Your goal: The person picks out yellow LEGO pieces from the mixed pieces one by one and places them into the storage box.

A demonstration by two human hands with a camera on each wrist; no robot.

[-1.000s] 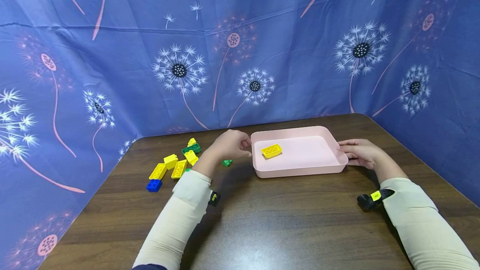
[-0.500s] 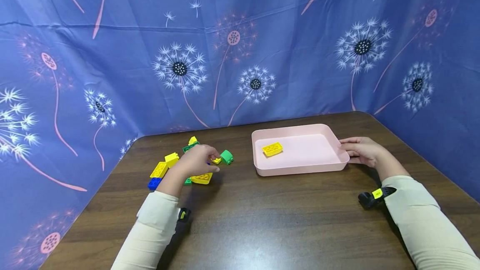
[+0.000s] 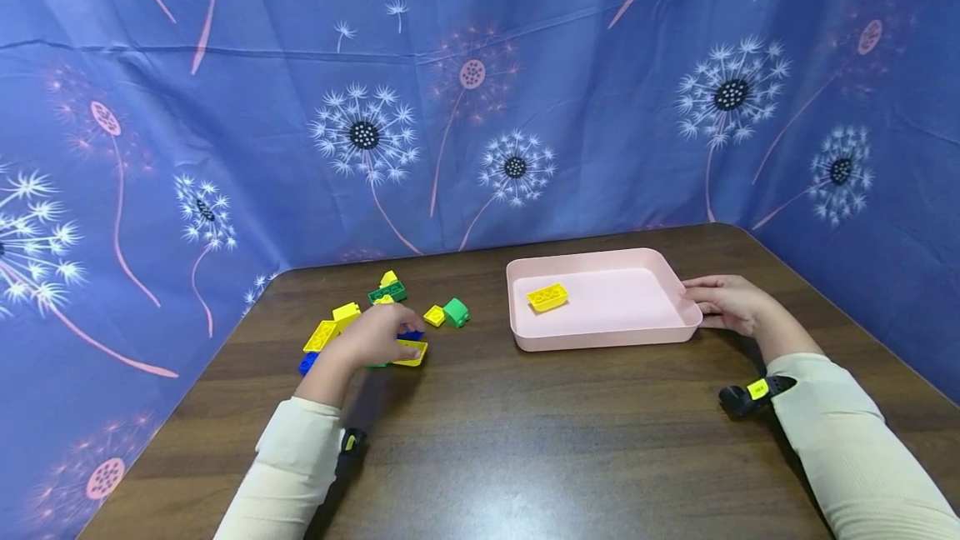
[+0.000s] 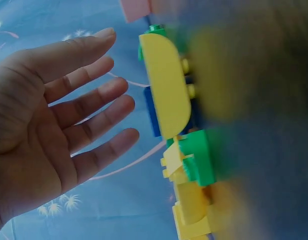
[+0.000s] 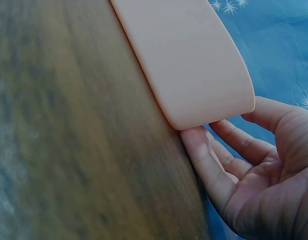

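My left hand [image 3: 373,337] hovers over the pile of toy bricks at the table's left, fingers spread and holding nothing. Beside its fingertips lies a yellow brick [image 3: 412,354], with a blue brick [image 3: 410,335] just behind it. In the left wrist view a gap separates the hand from a yellow round-ended brick [image 4: 166,85] and a green brick [image 4: 199,157]. My right hand [image 3: 729,305] touches the right end of the pink tray [image 3: 600,340] with fairly straight fingers; the right wrist view shows them at the tray's corner. One yellow brick [image 3: 547,297] lies inside the tray.
Right of the pile are a small yellow brick [image 3: 434,317] and a green brick [image 3: 455,312]. A dark green brick [image 3: 387,293] and more yellow ones [image 3: 321,336] lie behind and left of the hand. A patterned blue cloth [image 3: 480,107] hangs behind the wooden table [image 3: 540,432].
My left hand has moved left from beside the tray to the brick pile, slightly lower over it now. My right hand stays at the tray's right end.
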